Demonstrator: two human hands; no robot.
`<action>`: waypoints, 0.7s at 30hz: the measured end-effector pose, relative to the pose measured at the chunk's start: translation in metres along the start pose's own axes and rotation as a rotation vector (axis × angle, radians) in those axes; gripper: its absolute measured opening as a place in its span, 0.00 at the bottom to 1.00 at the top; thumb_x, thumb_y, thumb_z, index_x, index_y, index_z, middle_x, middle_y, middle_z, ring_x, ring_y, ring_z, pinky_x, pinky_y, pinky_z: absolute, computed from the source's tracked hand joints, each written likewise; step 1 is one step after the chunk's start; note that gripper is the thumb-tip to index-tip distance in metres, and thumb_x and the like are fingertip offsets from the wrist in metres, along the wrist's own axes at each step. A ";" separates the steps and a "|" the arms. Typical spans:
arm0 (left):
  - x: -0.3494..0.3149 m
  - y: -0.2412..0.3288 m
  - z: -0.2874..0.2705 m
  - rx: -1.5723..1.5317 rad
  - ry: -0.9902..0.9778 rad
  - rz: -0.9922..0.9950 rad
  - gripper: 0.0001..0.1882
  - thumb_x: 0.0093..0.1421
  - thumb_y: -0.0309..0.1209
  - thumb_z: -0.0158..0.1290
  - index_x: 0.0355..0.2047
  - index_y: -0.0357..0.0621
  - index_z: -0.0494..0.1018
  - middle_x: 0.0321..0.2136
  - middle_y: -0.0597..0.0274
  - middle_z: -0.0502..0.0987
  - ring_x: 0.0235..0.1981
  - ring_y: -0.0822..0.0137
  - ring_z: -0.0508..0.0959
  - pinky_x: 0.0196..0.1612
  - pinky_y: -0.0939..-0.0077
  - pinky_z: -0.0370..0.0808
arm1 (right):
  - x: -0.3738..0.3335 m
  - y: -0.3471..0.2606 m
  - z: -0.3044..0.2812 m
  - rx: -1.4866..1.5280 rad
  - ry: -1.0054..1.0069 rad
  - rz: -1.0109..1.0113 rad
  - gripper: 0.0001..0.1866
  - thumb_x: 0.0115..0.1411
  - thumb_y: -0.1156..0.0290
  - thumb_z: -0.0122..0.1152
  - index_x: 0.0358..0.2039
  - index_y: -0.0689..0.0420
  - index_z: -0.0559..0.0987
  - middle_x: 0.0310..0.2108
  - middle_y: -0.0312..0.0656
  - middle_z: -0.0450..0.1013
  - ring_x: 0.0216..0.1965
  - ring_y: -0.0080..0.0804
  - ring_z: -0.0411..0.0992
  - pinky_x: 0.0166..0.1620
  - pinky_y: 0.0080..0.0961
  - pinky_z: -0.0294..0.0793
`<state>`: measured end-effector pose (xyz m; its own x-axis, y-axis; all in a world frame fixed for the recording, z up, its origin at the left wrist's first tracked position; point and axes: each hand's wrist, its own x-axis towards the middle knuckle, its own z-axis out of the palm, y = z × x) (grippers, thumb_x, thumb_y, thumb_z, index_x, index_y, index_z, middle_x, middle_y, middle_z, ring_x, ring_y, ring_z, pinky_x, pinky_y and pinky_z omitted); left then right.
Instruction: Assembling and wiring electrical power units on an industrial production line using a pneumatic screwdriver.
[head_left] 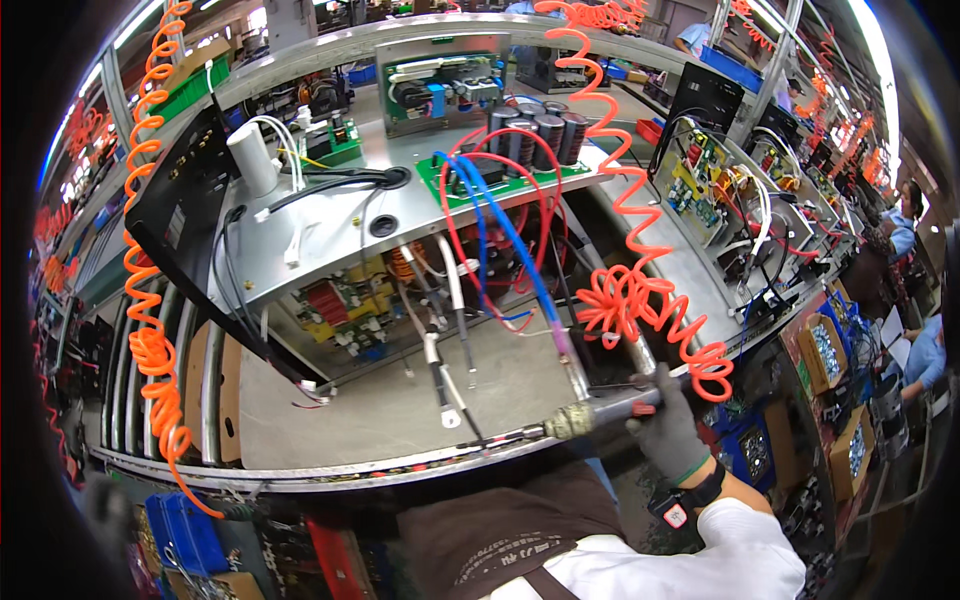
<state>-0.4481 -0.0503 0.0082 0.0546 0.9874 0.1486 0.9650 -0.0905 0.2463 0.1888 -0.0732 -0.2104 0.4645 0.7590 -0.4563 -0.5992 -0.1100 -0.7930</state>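
Observation:
My right hand (pixel 668 440), in a grey glove, is wrapped round a pneumatic screwdriver (pixel 618 408). The driver lies nearly level over the workbench's front edge, its taped nose and long bit pointing left. A blurred dark shape at the far left, seemingly my gloved left hand (pixel 108 508), is beside a blue parts bin (pixel 187 533); its fingers are smeared. Before me stands an open metal chassis (pixel 335 225) with a green circuit board (pixel 432 182), black capacitors (pixel 530 140), and red and blue wires (pixel 515 240). Cables with a ring terminal (pixel 450 418) hang down its front.
Orange coiled air hoses (pixel 150 350) hang at the left and another coiled hose (pixel 625 305) at the right. More open chassis (pixel 735 215) stand to the right. Rollers (pixel 165 370) run beside the board under the chassis. Co-workers (pixel 900 235) are at the far right.

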 end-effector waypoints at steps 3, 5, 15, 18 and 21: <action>-0.012 0.140 0.103 -0.301 -0.291 0.103 0.09 0.50 0.24 0.58 0.33 0.41 0.76 0.28 0.59 0.78 0.30 0.64 0.80 0.34 0.68 0.76 | 0.004 -0.048 -0.043 -0.025 0.014 -0.077 0.23 0.65 0.44 0.52 0.38 0.53 0.78 0.31 0.35 0.75 0.30 0.24 0.74 0.24 0.24 0.73; 0.003 0.204 0.172 -0.184 -0.451 0.538 0.10 0.57 0.38 0.59 0.35 0.48 0.77 0.32 0.57 0.79 0.33 0.53 0.80 0.37 0.63 0.77 | 0.003 -0.073 -0.074 0.056 0.021 -0.228 0.24 0.64 0.43 0.53 0.37 0.55 0.77 0.31 0.35 0.75 0.30 0.24 0.73 0.29 0.25 0.74; 0.135 0.389 0.399 -1.705 -0.160 -0.650 0.15 0.67 0.46 0.45 0.44 0.51 0.73 0.35 0.71 0.73 0.30 0.72 0.74 0.25 0.73 0.69 | -0.035 -0.160 -0.208 -0.136 0.137 -0.408 0.22 0.65 0.46 0.54 0.41 0.55 0.75 0.31 0.34 0.72 0.32 0.22 0.71 0.31 0.17 0.71; 0.163 0.407 0.418 -1.838 0.045 -0.601 0.13 0.62 0.46 0.50 0.41 0.56 0.74 0.28 0.72 0.76 0.21 0.74 0.73 0.16 0.75 0.59 | -0.005 -0.127 -0.214 -0.051 0.301 -0.359 0.23 0.63 0.44 0.56 0.35 0.54 0.75 0.25 0.31 0.70 0.25 0.21 0.70 0.27 0.18 0.69; 0.169 0.407 0.430 -2.008 0.032 -0.603 0.09 0.61 0.46 0.50 0.34 0.61 0.74 0.26 0.71 0.76 0.14 0.74 0.67 0.13 0.77 0.58 | 0.019 -0.111 -0.212 -0.036 0.301 -0.271 0.22 0.64 0.44 0.55 0.33 0.52 0.75 0.24 0.30 0.69 0.23 0.20 0.67 0.21 0.16 0.62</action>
<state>0.0642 0.1357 -0.2786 -0.1101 0.9410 -0.3199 -0.6859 0.1609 0.7096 0.4028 -0.1828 -0.2168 0.7758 0.5427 -0.3220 -0.4082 0.0424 -0.9119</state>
